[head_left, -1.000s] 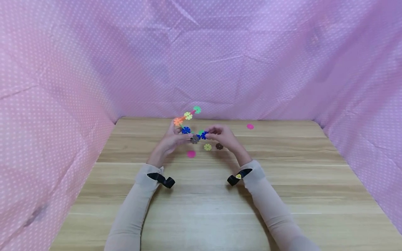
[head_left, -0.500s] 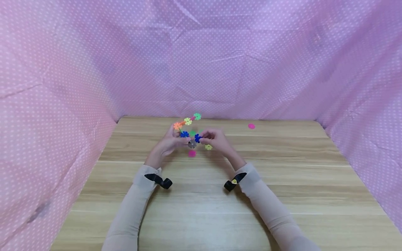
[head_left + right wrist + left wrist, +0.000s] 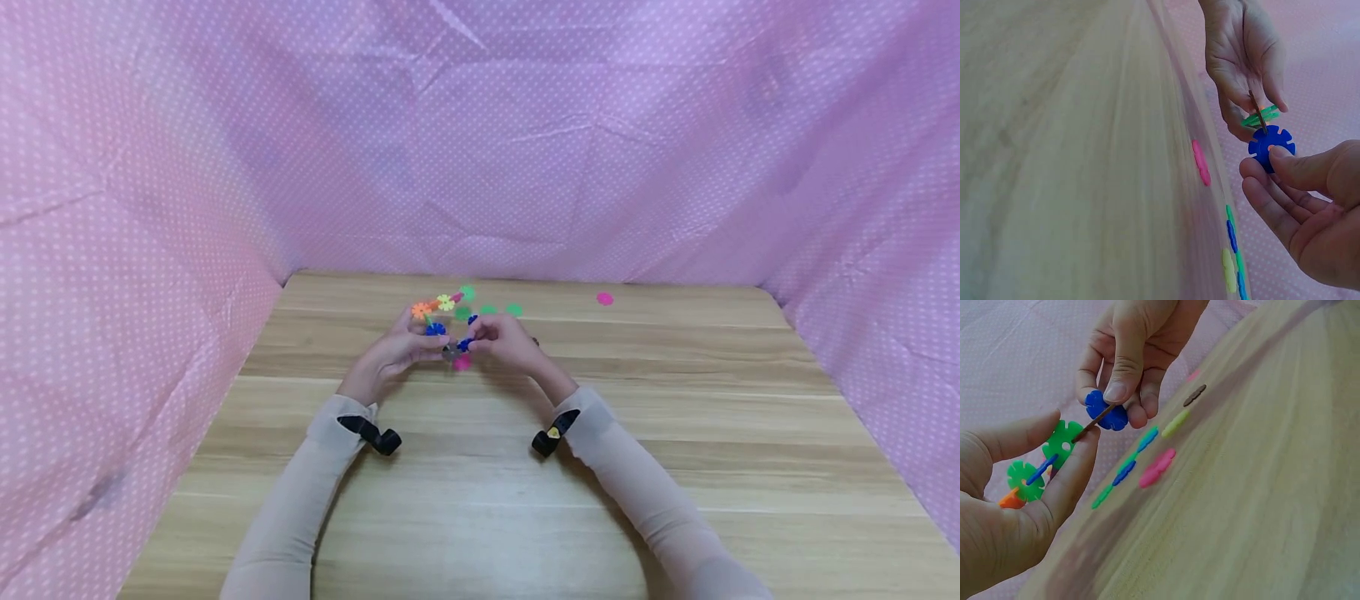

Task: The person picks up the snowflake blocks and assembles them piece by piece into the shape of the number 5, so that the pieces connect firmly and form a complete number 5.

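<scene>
My left hand (image 3: 393, 354) holds a chain of interlocking snowflake discs. Orange (image 3: 422, 310), yellow (image 3: 446, 302) and blue (image 3: 435, 330) discs show along it, and the left wrist view shows a green disc (image 3: 1061, 444) between thumb and fingers. A brown disc (image 3: 1092, 425), seen edge-on, sticks out of the chain toward my right hand (image 3: 510, 343). Between thumb and fingers, my right hand pinches a dark blue disc (image 3: 1261, 147). Its edge meets the brown disc's edge; how deep the slots sit together I cannot tell.
Loose discs lie on the wooden table (image 3: 465, 500): pink (image 3: 1157, 467), yellow (image 3: 1175, 423), brown (image 3: 1195, 395), and several green and blue ones in a row. Another pink disc (image 3: 605, 299) lies farther right. A pink dotted cloth (image 3: 480, 150) hangs around the table.
My right hand has moved left and slightly nearer, bringing the blue disc against the brown one. The chain in my left hand has come lower, its green end dropping toward the table.
</scene>
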### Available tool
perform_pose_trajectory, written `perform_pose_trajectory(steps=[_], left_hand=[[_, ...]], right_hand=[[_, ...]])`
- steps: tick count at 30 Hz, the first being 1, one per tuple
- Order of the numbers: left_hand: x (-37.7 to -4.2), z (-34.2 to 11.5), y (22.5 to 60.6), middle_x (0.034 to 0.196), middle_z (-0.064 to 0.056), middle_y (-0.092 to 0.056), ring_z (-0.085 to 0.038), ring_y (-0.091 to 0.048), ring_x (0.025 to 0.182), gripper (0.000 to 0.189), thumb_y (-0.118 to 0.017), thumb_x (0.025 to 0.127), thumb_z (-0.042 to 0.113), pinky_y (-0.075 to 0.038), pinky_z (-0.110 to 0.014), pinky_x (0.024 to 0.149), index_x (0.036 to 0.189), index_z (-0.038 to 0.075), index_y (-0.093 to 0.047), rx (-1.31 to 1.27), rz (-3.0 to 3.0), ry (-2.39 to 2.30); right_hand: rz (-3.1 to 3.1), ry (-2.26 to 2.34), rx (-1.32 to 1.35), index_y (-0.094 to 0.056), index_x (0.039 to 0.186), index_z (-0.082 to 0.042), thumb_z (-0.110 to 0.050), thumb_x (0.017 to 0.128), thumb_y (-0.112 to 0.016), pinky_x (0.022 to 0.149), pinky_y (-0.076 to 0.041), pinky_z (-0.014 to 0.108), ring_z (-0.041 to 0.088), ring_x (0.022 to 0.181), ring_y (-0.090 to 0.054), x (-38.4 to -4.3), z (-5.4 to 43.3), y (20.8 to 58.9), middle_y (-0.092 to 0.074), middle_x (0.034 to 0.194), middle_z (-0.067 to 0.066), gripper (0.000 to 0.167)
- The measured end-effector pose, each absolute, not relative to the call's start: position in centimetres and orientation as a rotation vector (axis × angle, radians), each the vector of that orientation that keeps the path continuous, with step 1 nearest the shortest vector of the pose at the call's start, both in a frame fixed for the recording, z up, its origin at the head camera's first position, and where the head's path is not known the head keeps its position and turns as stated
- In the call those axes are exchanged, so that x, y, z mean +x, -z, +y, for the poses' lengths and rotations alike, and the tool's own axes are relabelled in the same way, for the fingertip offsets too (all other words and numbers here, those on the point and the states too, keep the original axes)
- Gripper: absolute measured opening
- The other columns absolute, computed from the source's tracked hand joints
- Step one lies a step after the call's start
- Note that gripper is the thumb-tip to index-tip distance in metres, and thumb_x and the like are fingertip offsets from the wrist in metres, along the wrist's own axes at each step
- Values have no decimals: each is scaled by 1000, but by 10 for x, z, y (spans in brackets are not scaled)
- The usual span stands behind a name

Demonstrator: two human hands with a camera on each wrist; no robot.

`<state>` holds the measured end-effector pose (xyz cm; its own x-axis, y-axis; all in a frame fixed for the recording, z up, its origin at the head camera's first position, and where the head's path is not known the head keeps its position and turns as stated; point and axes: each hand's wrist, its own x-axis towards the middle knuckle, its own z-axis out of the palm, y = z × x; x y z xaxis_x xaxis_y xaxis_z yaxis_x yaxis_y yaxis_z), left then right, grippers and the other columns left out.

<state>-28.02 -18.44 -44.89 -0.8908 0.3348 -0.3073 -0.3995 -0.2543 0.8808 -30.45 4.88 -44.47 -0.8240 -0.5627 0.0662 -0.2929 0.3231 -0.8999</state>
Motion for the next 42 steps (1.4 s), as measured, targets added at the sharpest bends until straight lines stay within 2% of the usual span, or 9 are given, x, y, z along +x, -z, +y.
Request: perform_pose_trajectory(steps=[3, 8, 12, 15, 21, 29, 33, 38, 42], left_hand=[[-280, -184, 450, 157, -29, -30, -19, -73, 97, 113, -62, 93, -12, -58, -32, 97, 162, 30, 18, -137, 1538, -2168], [-283, -182, 452, 145, -28, -42, -16, -72, 96, 94, -57, 96, -13, -60, -28, 91, 164, 19, 1, -132, 1550, -2144], [-282, -183, 453, 149, -25, -36, -15, -69, 98, 90, -53, 95, -18, -60, -24, 88, 163, 14, -4, -113, 1540, -2129], [-280, -183, 454, 145, -21, -38, -14, -67, 97, 84, -51, 93, -21, -60, -21, 86, 160, 11, -10, -108, 1531, -2126], [-278, -183, 455, 133, -16, -44, -13, -65, 97, 75, -49, 94, -22, -60, -20, 83, 154, 8, -16, -135, 1502, -2135], [-277, -183, 456, 129, -14, -46, -12, -65, 96, 75, -47, 95, -21, -60, -20, 85, 155, 8, -15, -195, 1504, -2135], [-277, -182, 458, 128, -14, -47, -12, -64, 94, 74, -50, 94, -21, -60, -19, 84, 154, 4, -15, -162, 1544, -2118], [-277, -180, 457, 133, -13, -45, -13, -63, 98, 77, -51, 92, -21, -59, -19, 86, 156, 7, -17, -189, 1528, -2128], [-277, -179, 457, 136, -15, -44, -15, -64, 100, 78, -51, 92, -22, -60, -21, 86, 157, 8, -19, -193, 1522, -2132]], right_hand=[[2337, 1490, -758, -70, 96, 3, 5, 92, -69, 84, -61, 34, 18, 89, -67, -305, 49, 446, -71, 96, 16, 4], [2319, 1481, -707, -70, 99, 4, 3, 93, -69, 80, -61, 30, 18, 86, -67, -306, 50, 446, -71, 95, 16, 6], [2303, 1477, -663, -69, 99, 5, 3, 93, -69, 77, -61, 28, 17, 85, -67, -306, 50, 447, -71, 94, 16, 6], [2284, 1481, -621, -69, 99, 5, 3, 93, -68, 77, -62, 28, 17, 84, -69, -306, 49, 448, -71, 93, 15, 6], [2251, 1501, -614, -68, 97, 6, 5, 94, -67, 78, -63, 30, 23, 83, -73, -304, 48, 447, -71, 91, 16, 4], [2276, 1505, -621, -69, 94, 6, 8, 93, -66, 77, -64, 32, 35, 87, -74, -300, 43, 441, -71, 90, 20, 4], [2326, 1493, -605, -69, 91, 4, 10, 91, -67, 74, -64, 29, 30, 82, -73, -298, 42, 439, -70, 88, 19, 6], [2409, 1447, -660, -69, 88, 4, 10, 90, -68, 69, -61, 23, 17, 75, -67, -296, 41, 439, -70, 85, 16, 7], [2440, 1429, -688, -69, 88, 5, 10, 89, -69, 67, -58, 20, 14, 74, -64, -296, 42, 439, -70, 84, 15, 6]])
